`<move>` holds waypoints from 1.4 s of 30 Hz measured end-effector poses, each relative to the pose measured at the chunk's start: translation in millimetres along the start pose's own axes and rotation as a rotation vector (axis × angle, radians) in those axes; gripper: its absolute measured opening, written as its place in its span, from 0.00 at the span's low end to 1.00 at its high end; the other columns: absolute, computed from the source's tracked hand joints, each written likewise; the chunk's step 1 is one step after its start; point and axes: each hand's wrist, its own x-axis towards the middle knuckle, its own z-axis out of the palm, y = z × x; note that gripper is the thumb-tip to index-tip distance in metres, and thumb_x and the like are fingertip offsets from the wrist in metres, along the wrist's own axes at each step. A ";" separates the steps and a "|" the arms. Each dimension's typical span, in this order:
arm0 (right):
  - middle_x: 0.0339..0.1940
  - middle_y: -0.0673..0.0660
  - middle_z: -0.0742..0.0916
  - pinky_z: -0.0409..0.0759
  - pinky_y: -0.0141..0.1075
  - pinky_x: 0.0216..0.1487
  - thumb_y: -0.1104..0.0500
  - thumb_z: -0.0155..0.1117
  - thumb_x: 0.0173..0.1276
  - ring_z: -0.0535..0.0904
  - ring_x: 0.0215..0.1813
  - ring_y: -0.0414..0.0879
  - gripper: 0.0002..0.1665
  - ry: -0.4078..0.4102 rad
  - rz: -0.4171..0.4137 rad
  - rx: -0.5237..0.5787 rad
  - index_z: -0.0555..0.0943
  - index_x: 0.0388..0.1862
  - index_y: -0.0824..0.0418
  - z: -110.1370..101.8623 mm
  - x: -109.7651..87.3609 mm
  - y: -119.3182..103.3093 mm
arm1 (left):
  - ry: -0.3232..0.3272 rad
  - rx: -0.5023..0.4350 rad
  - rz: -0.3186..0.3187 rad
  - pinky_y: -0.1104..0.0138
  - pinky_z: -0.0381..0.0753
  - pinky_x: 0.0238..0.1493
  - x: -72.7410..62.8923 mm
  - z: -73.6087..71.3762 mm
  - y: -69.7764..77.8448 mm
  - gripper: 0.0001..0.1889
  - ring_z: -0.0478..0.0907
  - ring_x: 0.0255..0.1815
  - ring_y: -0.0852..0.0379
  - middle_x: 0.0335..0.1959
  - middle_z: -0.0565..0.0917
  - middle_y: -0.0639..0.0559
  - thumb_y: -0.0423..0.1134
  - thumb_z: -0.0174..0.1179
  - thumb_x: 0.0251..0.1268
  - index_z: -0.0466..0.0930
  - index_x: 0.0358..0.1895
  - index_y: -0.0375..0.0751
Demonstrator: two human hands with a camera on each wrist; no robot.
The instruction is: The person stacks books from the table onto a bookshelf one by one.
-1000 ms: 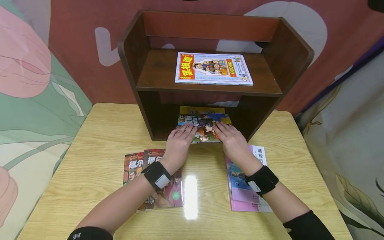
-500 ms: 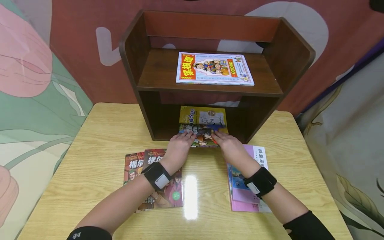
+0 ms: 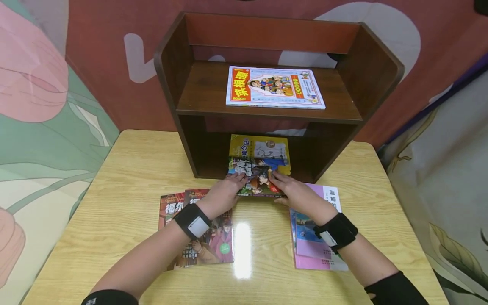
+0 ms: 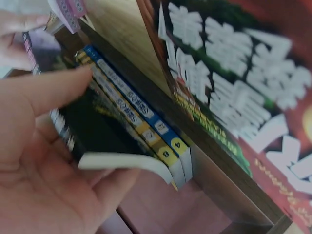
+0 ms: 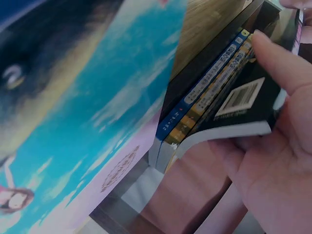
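A dark, colourful comic book lies on a yellow book in the lower shelf, its near edge sticking out past the shelf front. My left hand grips its left side, and my right hand holds the right side. Both wrist views show each thumb on the black back cover, with the other fingers across the book. The cover bends away from the books underneath. Beneath it, blue and yellow spines are stacked on the shelf board.
A dark brown two-tier bookshelf stands at the table's back. On its upper tier lies a light blue book. Two overlapping reddish books lie front left on the table; pink-purple books lie front right.
The comic book has slid toward me, uncovering more of the yellow book behind it. Both hands came along, going from fingers flat on its cover to gripping its sides.
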 end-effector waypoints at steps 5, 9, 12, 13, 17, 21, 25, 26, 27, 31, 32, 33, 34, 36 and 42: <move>0.76 0.60 0.59 0.74 0.49 0.61 0.48 0.66 0.62 0.60 0.73 0.60 0.44 -0.051 0.005 0.032 0.60 0.74 0.57 -2.2 -2.5 2.3 | -0.047 -0.069 0.033 0.55 0.62 0.70 -4.9 -4.1 -5.1 0.33 0.56 0.73 0.45 0.73 0.60 0.43 0.41 0.61 0.64 0.61 0.71 0.40; 0.77 0.60 0.57 0.72 0.50 0.63 0.48 0.66 0.63 0.57 0.74 0.61 0.45 -0.093 0.013 0.079 0.58 0.74 0.56 -5.1 -3.1 3.5 | -0.071 -0.128 0.049 0.55 0.61 0.70 -7.6 -5.5 -8.6 0.32 0.53 0.75 0.44 0.74 0.56 0.43 0.41 0.60 0.65 0.60 0.71 0.40; 0.77 0.60 0.57 0.72 0.50 0.62 0.49 0.65 0.64 0.56 0.74 0.62 0.43 -0.101 0.011 0.102 0.59 0.74 0.57 -6.7 -2.7 4.4 | -0.077 -0.156 0.048 0.55 0.61 0.70 -8.5 -6.1 -10.5 0.32 0.52 0.75 0.44 0.74 0.56 0.43 0.41 0.60 0.65 0.61 0.70 0.41; 0.77 0.60 0.57 0.73 0.50 0.62 0.49 0.64 0.64 0.57 0.74 0.61 0.43 -0.098 0.011 0.106 0.59 0.74 0.56 -6.9 -2.4 4.7 | -0.076 -0.159 0.046 0.55 0.61 0.70 -8.4 -6.3 -10.9 0.32 0.52 0.75 0.44 0.75 0.56 0.43 0.42 0.60 0.65 0.61 0.70 0.41; 0.77 0.60 0.56 0.72 0.50 0.63 0.49 0.62 0.65 0.57 0.74 0.61 0.41 -0.082 0.005 0.091 0.59 0.74 0.57 -6.0 -0.7 6.6 | -0.048 -0.139 0.051 0.55 0.61 0.70 -6.1 -5.9 -11.8 0.31 0.53 0.75 0.45 0.74 0.57 0.43 0.42 0.59 0.65 0.62 0.70 0.40; 0.77 0.61 0.56 0.70 0.52 0.65 0.50 0.61 0.67 0.57 0.74 0.60 0.40 -0.067 0.012 0.053 0.58 0.74 0.58 -4.7 5.3 8.4 | -0.001 -0.079 0.053 0.55 0.62 0.70 1.1 -3.9 -13.3 0.30 0.56 0.74 0.46 0.72 0.60 0.42 0.38 0.61 0.64 0.64 0.69 0.39; 0.76 0.64 0.58 0.68 0.54 0.65 0.52 0.63 0.65 0.58 0.73 0.62 0.41 -0.057 0.024 -0.010 0.60 0.73 0.61 -4.7 16.3 10.3 | 0.025 -0.025 0.028 0.56 0.67 0.67 12.1 -1.3 -15.9 0.29 0.59 0.72 0.46 0.72 0.62 0.42 0.35 0.61 0.63 0.65 0.68 0.38; 0.76 0.65 0.58 0.68 0.54 0.65 0.53 0.64 0.65 0.58 0.73 0.63 0.41 -0.056 0.028 -0.028 0.60 0.73 0.62 -4.4 19.6 11.3 | 0.030 -0.012 0.023 0.56 0.68 0.66 15.1 -0.7 -16.6 0.29 0.60 0.72 0.46 0.71 0.62 0.42 0.35 0.61 0.63 0.66 0.68 0.38; 0.76 0.65 0.58 0.68 0.54 0.66 0.53 0.64 0.65 0.58 0.73 0.63 0.41 -0.058 0.037 -0.037 0.60 0.73 0.62 -4.8 22.5 12.1 | 0.034 -0.001 0.017 0.56 0.70 0.65 18.1 -0.3 -17.4 0.29 0.61 0.71 0.46 0.71 0.63 0.42 0.34 0.61 0.63 0.66 0.68 0.38; 0.76 0.64 0.59 0.70 0.52 0.65 0.54 0.65 0.64 0.59 0.72 0.63 0.41 -0.060 0.064 -0.061 0.61 0.73 0.61 -5.7 34.8 17.5 | 0.036 0.040 -0.005 0.56 0.73 0.62 30.3 -0.5 -20.5 0.28 0.63 0.70 0.44 0.71 0.63 0.42 0.34 0.60 0.63 0.66 0.68 0.39; 0.76 0.64 0.59 0.70 0.51 0.64 0.54 0.65 0.64 0.60 0.72 0.63 0.41 -0.060 0.068 -0.060 0.61 0.73 0.61 -6.1 37.3 19.0 | 0.036 0.048 -0.010 0.56 0.74 0.61 33.1 -0.7 -21.4 0.28 0.63 0.70 0.44 0.71 0.64 0.42 0.34 0.59 0.63 0.67 0.67 0.39; 0.76 0.64 0.59 0.71 0.51 0.64 0.54 0.65 0.64 0.60 0.72 0.63 0.41 -0.062 0.070 -0.059 0.60 0.73 0.61 -7.1 39.5 20.2 | 0.033 0.048 -0.016 0.56 0.74 0.61 35.7 -1.0 -22.2 0.28 0.63 0.70 0.44 0.71 0.64 0.42 0.33 0.59 0.63 0.67 0.67 0.39; 0.76 0.64 0.58 0.71 0.50 0.63 0.54 0.65 0.64 0.60 0.72 0.63 0.41 -0.065 0.074 -0.058 0.60 0.73 0.61 -7.7 41.6 21.6 | 0.028 0.051 -0.021 0.56 0.74 0.61 38.2 -1.2 -23.1 0.28 0.62 0.70 0.43 0.71 0.63 0.42 0.33 0.59 0.63 0.66 0.68 0.39; 0.76 0.64 0.58 0.72 0.49 0.63 0.54 0.65 0.64 0.60 0.72 0.62 0.41 -0.074 0.080 -0.056 0.60 0.73 0.60 -8.9 45.3 24.4 | 0.034 0.059 -0.021 0.57 0.75 0.60 42.8 -0.7 -25.6 0.28 0.63 0.70 0.43 0.71 0.63 0.42 0.33 0.60 0.63 0.67 0.68 0.40; 0.76 0.65 0.56 0.72 0.49 0.63 0.57 0.65 0.65 0.58 0.73 0.63 0.42 -0.088 0.087 -0.001 0.59 0.73 0.62 -13.1 55.0 31.6 | 0.045 0.054 -0.026 0.59 0.78 0.57 53.3 0.6 -32.0 0.28 0.65 0.69 0.44 0.72 0.63 0.42 0.32 0.60 0.63 0.67 0.67 0.41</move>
